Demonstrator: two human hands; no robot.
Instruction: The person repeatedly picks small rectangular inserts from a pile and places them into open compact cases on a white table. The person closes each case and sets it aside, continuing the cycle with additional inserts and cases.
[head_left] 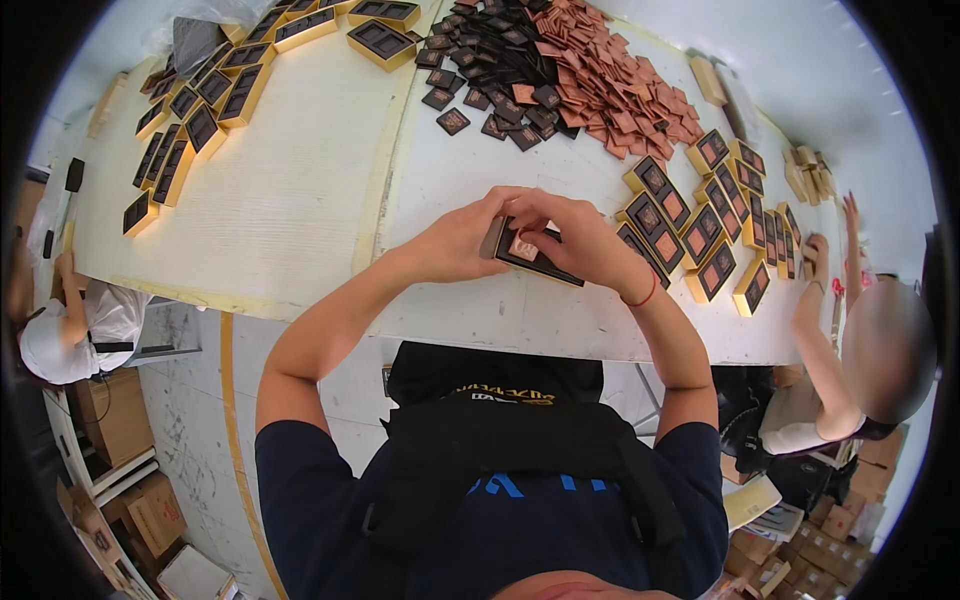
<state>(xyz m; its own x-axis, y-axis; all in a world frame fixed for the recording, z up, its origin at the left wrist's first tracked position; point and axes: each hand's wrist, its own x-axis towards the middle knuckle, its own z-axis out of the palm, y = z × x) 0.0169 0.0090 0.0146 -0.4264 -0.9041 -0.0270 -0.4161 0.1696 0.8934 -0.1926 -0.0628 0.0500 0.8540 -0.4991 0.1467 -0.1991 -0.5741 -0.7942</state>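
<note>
Near the table's front edge my left hand (462, 238) is closed round the left end of a small box with a dark inset (553, 268). My right hand (585, 238) is bent over the same box, its thumb and fingers on a copper-coloured square (522, 248) at the box's left end. I cannot tell whether that square is fully seated in its compartment. Beyond my hands lie a heap of black squares (500, 60) and, touching it, a heap of copper squares (625, 95).
Gold-sided boxes (660, 232) filled with black and copper squares stand to the right. More gold-sided boxes with bare dark compartments (240, 95) line the far left. One person (820, 370) works at the right end, another (65, 330) at the left. Cartons (150, 510) stand below left.
</note>
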